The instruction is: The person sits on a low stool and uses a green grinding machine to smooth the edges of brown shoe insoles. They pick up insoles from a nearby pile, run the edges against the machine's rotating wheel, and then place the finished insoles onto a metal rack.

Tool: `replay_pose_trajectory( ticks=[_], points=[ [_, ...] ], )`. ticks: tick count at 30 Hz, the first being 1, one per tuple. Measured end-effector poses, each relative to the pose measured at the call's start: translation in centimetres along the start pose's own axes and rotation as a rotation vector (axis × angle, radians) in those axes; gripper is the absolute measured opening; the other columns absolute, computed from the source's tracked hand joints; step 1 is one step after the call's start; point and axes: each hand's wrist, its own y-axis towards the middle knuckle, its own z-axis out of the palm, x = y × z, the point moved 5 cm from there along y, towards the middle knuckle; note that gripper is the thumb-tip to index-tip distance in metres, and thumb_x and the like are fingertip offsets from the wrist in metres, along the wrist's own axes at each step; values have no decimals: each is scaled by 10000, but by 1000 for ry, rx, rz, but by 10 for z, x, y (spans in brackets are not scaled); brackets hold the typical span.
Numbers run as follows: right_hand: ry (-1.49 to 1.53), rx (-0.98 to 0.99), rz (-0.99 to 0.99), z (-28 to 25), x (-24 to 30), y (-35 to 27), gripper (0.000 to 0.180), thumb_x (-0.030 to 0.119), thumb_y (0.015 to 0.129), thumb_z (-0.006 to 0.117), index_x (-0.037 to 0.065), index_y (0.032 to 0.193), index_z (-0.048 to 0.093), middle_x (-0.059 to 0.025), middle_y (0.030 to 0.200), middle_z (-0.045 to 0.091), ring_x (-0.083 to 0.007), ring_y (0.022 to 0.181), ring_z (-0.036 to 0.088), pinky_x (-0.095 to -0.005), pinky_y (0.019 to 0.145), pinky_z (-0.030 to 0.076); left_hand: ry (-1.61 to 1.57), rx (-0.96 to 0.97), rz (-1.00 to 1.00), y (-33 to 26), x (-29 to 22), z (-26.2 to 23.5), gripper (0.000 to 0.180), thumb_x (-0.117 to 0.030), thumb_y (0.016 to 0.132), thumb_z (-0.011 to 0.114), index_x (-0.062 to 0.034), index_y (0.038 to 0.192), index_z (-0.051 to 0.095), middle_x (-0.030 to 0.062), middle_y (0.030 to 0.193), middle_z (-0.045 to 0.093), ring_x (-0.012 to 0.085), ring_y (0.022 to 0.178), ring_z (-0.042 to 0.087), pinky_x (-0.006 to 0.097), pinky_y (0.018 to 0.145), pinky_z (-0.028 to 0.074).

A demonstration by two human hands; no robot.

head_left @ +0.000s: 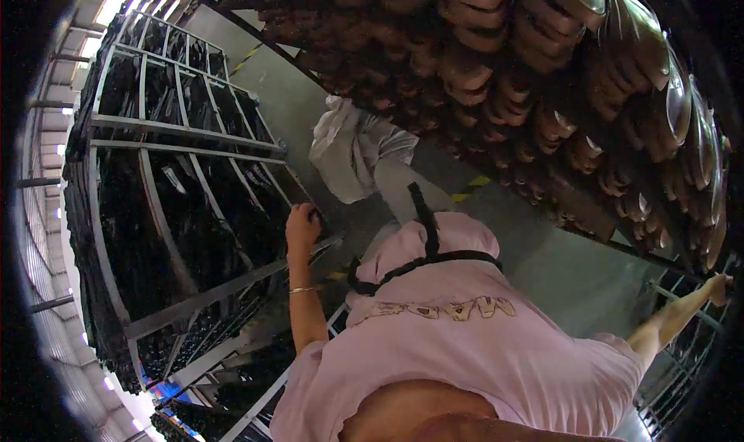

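Observation:
My left hand [302, 229] is beside the near corner of a grey metal rack [190, 141] packed with thin black pieces [132, 209]. Its fingers curl inward around something small and dark that I cannot make out. Far to the right, my right arm reaches out, and my right hand [720, 288] is at the lower edge of a second rack, loaded with rows of curved, shiny brownish pieces [465, 77]. The fingers of that hand are too small and dim to read. Whether it grips the rack's bar [659, 262] cannot be told.
A pale crumpled cloth or garment [345, 151] is on the grey floor [294, 93] between the racks. Yellow-and-black tape [470, 188] marks the floor. More metal framing [678, 349] stands at the lower right. A black strap [426, 260] crosses my pink shirt.

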Motion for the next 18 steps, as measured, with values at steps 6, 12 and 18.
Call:
replay_pose_trajectory(
  ticks=[6, 12, 18],
  points=[
    [-164, -23, -33, -7, 7, -3, 390, 291, 714, 720, 43, 971, 562, -100, 879, 630, -225, 738, 610, -367, 584, 498, 19, 4, 40, 39, 11, -2, 191, -102, 784, 611, -49, 968, 610, 164, 918, 571, 375, 861, 565, 445, 738, 467],
    [-354, -64, -63, -10, 18, -8, 440, 304, 733, 714, 53, 1053, 544, -106, 928, 624, -224, 749, 612, -363, 579, 510, 69, -70, 131, 135, -21, -22, 209, -111, 793, 610, -48, 991, 624, 188, 955, 598, 368, 912, 576, 447, 767, 471],
    [-568, -113, -103, -17, 38, -17, 494, 317, 752, 707, 63, 1134, 526, -112, 976, 618, -222, 759, 614, -358, 575, 522, 55, -313, 242, 253, -61, -67, 232, -120, 779, 634, -51, 1000, 634, 191, 958, 631, 349, 937, 609, 419, 805, 485]
  ],
)
